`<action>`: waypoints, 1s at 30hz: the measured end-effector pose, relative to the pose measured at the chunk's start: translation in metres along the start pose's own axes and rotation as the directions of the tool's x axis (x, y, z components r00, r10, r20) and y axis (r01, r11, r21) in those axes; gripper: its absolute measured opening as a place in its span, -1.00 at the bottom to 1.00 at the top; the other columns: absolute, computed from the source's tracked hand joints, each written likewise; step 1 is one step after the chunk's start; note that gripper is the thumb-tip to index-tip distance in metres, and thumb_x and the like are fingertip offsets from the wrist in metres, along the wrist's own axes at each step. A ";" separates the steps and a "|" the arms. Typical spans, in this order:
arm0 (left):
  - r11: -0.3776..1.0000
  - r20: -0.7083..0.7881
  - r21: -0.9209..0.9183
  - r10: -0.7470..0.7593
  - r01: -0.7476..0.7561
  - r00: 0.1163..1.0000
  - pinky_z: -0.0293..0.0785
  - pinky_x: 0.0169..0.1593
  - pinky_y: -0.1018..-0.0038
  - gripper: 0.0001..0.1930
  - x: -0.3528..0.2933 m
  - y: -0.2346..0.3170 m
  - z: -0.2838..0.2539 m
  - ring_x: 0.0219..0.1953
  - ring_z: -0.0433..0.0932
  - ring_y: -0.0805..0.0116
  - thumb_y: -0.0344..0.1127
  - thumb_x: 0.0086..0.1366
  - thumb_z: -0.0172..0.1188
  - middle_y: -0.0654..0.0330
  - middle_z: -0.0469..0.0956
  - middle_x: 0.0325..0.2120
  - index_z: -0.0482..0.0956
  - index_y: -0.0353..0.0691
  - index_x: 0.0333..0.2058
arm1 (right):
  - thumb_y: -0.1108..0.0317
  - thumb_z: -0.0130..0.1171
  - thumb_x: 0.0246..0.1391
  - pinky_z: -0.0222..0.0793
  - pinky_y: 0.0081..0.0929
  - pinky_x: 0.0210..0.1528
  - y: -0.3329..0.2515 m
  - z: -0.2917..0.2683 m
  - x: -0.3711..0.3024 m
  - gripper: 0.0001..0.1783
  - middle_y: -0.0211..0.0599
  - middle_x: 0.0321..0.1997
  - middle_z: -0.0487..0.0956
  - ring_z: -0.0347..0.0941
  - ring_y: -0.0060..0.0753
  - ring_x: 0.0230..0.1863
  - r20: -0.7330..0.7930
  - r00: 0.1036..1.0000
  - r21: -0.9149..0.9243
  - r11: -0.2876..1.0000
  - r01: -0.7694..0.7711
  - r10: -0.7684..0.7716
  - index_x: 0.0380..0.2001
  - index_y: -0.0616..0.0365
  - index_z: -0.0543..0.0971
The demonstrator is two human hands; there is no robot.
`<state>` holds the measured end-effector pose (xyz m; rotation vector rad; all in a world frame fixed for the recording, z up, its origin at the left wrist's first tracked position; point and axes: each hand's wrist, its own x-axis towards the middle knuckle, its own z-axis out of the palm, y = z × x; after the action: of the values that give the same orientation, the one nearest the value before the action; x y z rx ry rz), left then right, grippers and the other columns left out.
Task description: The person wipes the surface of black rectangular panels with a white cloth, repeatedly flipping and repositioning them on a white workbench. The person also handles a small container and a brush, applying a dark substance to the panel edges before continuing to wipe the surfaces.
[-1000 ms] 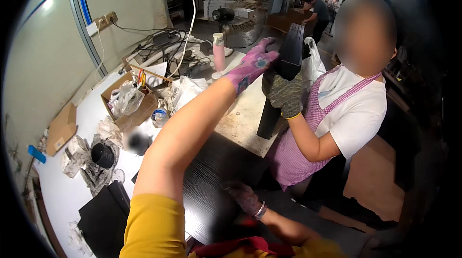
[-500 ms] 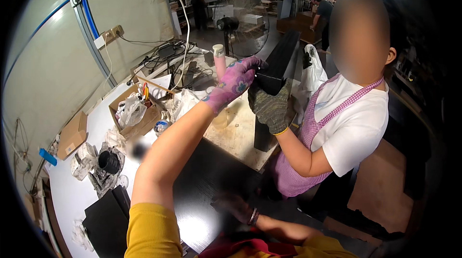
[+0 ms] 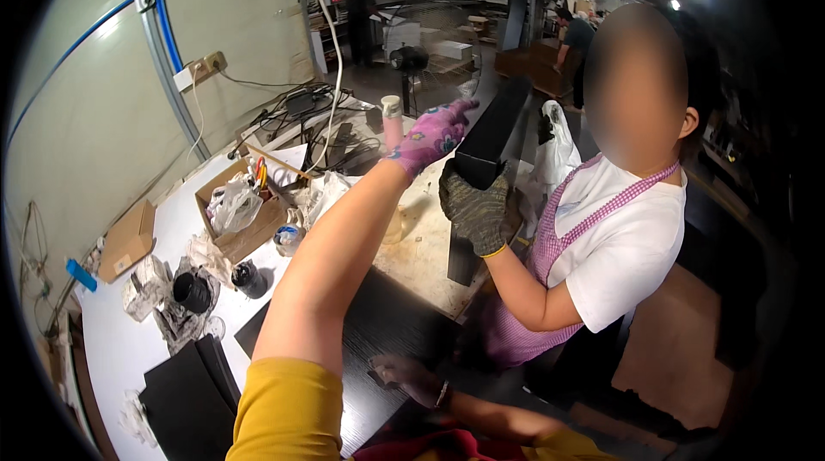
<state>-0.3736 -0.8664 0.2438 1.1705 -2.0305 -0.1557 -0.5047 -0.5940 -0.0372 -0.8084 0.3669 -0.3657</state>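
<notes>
Just beside one bar [image 3: 493, 133], left hand [image 3: 435, 134]

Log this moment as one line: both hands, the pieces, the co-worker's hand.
left hand: open beside long black piece, contact unclear | right hand: over black board, grip unclear | co-worker's gloved hand: under piece's near end

Is a white table [image 3: 105, 336], bearing 1 open cardboard box [image 3: 251, 240], 1 flat cardboard piece [image 3: 129, 242] and some black sheets [image 3: 182, 396]. Also carries 1 large black wood-grain panel [image 3: 397, 311] and, near the box, 1 black-smeared jar [image 3: 250, 280].
</notes>
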 end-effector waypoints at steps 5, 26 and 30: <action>0.942 -0.018 -0.246 -0.240 0.228 0.971 0.44 0.01 0.43 -0.51 -0.075 0.048 -0.069 0.04 0.47 0.30 -0.38 0.36 -0.08 0.09 0.46 0.04 0.25 -0.11 0.27 | 0.34 0.12 0.12 0.30 -0.60 0.00 0.012 -0.019 -0.005 -0.54 -0.52 -0.13 0.51 0.38 -0.65 -0.10 -0.032 0.997 0.105 0.992 0.076 -0.074 0.10 0.20 0.46; 0.551 -0.056 0.696 -0.598 0.461 0.800 0.45 -0.22 0.32 -0.82 -0.646 0.090 -0.164 -0.28 0.50 0.19 -0.43 0.20 0.13 0.10 0.50 -0.33 0.53 -0.26 -0.20 | 0.44 0.25 0.03 0.26 -0.63 -0.06 -0.029 0.104 -0.041 -0.39 -0.50 -0.19 0.42 0.35 -0.65 -0.11 0.066 0.985 0.077 0.985 0.152 -0.157 0.18 0.23 0.37; 0.675 -0.296 0.152 -0.666 0.722 0.685 0.44 0.03 0.38 -0.73 -0.688 0.079 -0.183 -0.10 0.50 0.22 -0.37 0.33 0.05 0.08 0.51 -0.13 0.47 -0.22 -0.01 | 0.42 0.27 0.02 0.24 -0.66 -0.09 -0.001 0.128 -0.041 -0.39 -0.51 -0.23 0.42 0.34 -0.67 -0.17 0.067 0.980 -0.050 0.980 0.192 -0.189 0.16 0.28 0.37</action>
<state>-0.1128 -0.2373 0.0216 2.0132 -1.3311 -0.1298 -0.4834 -0.4963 0.0523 -0.9107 0.2429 -0.5097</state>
